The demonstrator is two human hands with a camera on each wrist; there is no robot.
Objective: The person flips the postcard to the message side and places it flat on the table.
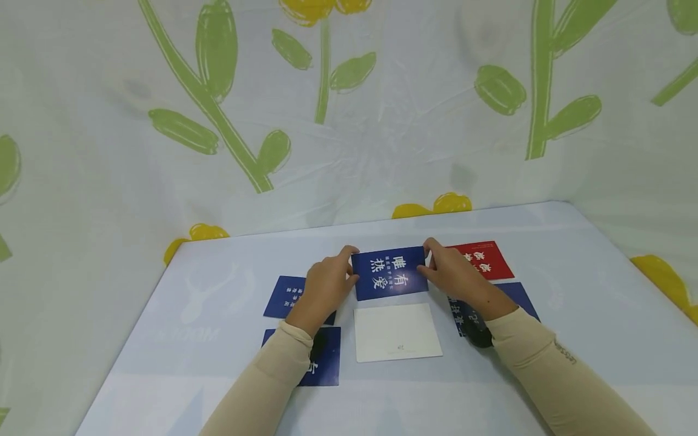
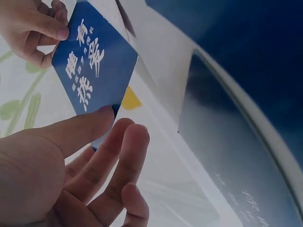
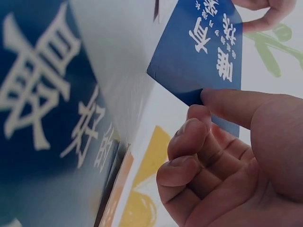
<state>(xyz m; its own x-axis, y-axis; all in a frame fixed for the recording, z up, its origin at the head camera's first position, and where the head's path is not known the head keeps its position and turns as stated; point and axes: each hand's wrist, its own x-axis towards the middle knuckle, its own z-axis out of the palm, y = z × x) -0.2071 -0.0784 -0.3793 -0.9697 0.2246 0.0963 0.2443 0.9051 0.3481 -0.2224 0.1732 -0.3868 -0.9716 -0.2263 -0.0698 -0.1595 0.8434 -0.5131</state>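
Note:
A blue card with white lettering is held between both hands above the far middle of the table. My left hand pinches its left edge, thumb on the lettered face, as the left wrist view shows. At the opposite edge my right hand pinches it the same way, thumb in front and fingers behind. Just nearer than the held card, a white card lies flat with a small mark by its near edge.
Left of the white card lie two blue cards, an upper one and a lower one, partly hidden by the left arm. At right, a red card lies beyond another blue card under the right forearm. A flower-patterned curtain hangs behind the table.

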